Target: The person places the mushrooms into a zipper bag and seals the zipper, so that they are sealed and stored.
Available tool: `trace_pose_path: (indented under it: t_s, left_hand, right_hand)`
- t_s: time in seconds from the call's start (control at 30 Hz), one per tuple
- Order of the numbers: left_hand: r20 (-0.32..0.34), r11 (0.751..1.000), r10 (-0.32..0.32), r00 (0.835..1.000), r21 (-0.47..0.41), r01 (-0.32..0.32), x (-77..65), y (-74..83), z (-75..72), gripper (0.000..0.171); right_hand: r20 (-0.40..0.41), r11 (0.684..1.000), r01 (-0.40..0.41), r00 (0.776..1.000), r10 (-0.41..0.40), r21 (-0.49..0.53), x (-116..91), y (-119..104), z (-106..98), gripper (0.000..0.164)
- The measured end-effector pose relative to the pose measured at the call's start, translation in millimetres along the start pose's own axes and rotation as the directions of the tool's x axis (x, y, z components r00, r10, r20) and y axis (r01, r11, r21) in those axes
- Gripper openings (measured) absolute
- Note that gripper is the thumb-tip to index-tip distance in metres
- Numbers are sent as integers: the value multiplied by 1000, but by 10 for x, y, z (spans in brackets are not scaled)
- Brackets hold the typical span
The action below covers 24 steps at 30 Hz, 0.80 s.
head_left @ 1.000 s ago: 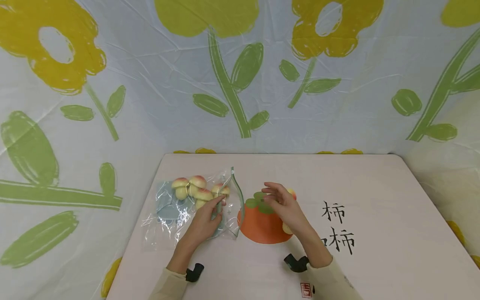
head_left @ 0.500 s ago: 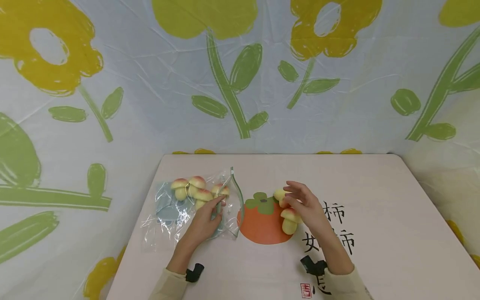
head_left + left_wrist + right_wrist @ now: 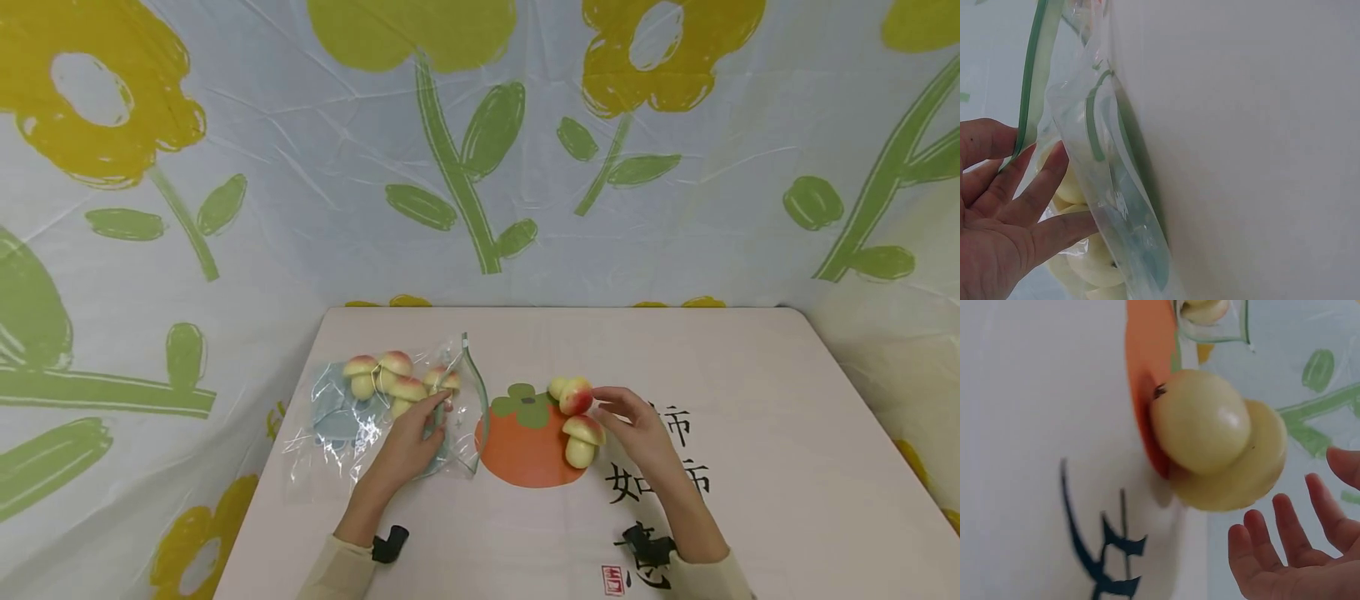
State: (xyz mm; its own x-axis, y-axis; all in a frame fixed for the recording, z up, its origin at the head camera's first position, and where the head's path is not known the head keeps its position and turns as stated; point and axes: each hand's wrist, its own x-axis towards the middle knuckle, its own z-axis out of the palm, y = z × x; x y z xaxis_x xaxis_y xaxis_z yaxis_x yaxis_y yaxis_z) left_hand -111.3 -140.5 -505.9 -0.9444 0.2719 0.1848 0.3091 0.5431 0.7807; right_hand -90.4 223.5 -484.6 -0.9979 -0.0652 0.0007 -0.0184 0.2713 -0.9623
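Observation:
My left hand is at the mouth of a clear zip bag on the left of the table. In the left wrist view its fingers spread the bag's green-edged opening apart. Inside the bag lie several toy mushrooms with yellow stems and reddish caps. On the right, one toy mushroom stands upright, and another mushroom lies behind it with its red cap toward my right hand. The right hand's fingers are loosely bent close beside that cap and hold nothing.
The pale table bears a printed orange persimmon, black characters and a red seal. Flower-patterned cloth hangs behind and at both sides. A black wrist mount sits at each cuff.
My right hand has moved right and slightly lower, from over the persimmon print to beside the two mushrooms, which now show uncovered. The left hand and the bag have stayed in place.

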Motion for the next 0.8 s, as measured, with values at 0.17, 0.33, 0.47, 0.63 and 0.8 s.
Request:
trace_pose_path:
  t_s: [0.17, 0.33, 0.47, 0.63, 0.8]
  left_hand:
    - [6, 1000, 1, 1000, 4, -1, 26, -23, -22, 55]
    - [21, 1000, -1, 1000, 5, 0, 52, -40, -46, 54]
    - [31, 1000, -3, 1000, -2, 4, 77, -48, -62, 54]
    - [37, 1000, -9, 999, -6, 10, 104, -69, -75, 55]
    - [38, 1000, -14, 999, -21, 15, 123, -97, -88, 55]
  right_hand:
    - [14, 992, -123, 992, 124, -30, -20, 101, -11, 43]
    - [59, 978, -204, 977, 206, -31, -25, 177, -2, 53]
    - [78, 979, -204, 976, 205, -16, -28, 216, 24, 53]
    - [98, 983, -178, 980, 173, 41, -21, 234, 61, 50]
    - [115, 985, -165, 981, 158, 56, -19, 234, 96, 47]
